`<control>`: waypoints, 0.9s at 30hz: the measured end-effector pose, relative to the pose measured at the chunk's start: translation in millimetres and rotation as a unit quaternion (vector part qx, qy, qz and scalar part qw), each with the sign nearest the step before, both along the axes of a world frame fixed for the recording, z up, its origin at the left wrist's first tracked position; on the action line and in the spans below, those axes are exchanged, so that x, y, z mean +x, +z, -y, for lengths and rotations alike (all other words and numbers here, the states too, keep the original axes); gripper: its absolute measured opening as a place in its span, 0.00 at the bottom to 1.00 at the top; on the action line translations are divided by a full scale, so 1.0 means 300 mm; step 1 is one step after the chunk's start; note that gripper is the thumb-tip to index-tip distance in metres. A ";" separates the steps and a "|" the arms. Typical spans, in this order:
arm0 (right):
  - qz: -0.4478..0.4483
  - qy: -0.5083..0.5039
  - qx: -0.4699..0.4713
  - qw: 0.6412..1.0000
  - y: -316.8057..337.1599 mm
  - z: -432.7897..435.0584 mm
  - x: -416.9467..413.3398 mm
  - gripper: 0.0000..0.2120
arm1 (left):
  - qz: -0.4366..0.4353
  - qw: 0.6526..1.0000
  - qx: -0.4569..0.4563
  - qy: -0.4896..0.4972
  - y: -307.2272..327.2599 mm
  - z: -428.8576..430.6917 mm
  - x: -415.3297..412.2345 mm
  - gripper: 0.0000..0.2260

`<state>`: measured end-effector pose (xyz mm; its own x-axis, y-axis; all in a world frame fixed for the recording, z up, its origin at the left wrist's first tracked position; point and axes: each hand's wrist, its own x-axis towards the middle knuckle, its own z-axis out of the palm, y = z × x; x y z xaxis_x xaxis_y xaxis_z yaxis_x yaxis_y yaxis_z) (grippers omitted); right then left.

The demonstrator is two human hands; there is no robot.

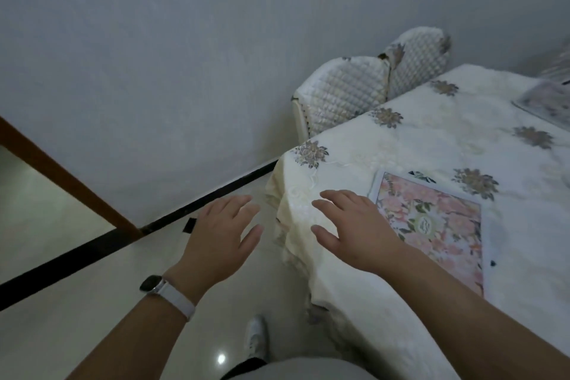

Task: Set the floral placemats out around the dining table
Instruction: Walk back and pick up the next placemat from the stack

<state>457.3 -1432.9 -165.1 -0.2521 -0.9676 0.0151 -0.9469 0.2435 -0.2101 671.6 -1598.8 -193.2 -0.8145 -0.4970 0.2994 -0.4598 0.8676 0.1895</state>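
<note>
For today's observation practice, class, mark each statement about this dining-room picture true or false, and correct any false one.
1. A pink floral placemat lies flat on the cream embroidered tablecloth. True.
2. The left hand is gripping a placemat. False: it is open and empty, out over the pale tiled floor.
3. The right hand has its fingers spread above the table's corner, beside the placemat. True.
4. A white-strapped watch is worn on the right wrist. False: it is on the left wrist.
5. Two quilted white chair backs stand at the table's far side. True.
6. A second placemat lies on the floor. False: it lies on the table at the picture's right edge.
</note>
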 end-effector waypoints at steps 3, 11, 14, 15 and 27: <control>-0.005 -0.050 0.023 0.998 0.011 0.060 -0.007 0.27 | -0.036 0.998 -0.001 -0.043 0.003 0.140 -0.055 0.17; -0.012 -0.208 0.053 0.977 0.027 0.106 -0.002 0.31 | -0.025 0.983 0.057 -0.172 -0.081 0.369 -0.241 0.18; -0.002 -0.266 0.068 0.962 0.009 0.056 0.000 0.31 | -0.020 0.970 0.072 -0.232 -0.090 0.367 -0.340 0.19; -0.002 -0.280 0.075 0.957 0.000 0.035 -0.002 0.31 | -0.021 0.965 0.073 -0.251 -0.092 0.358 -0.372 0.19; 0.061 -0.421 0.051 0.903 -0.145 -0.148 -0.115 0.23 | 0.047 0.906 0.080 -0.412 -0.135 0.219 -0.712 0.18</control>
<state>422.8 -1388.6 -208.6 -0.8937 -0.4260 -0.1407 -0.3875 0.8911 -0.2363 457.9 -1664.3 -233.6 -0.9469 0.2614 0.1875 0.3118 0.8888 0.3360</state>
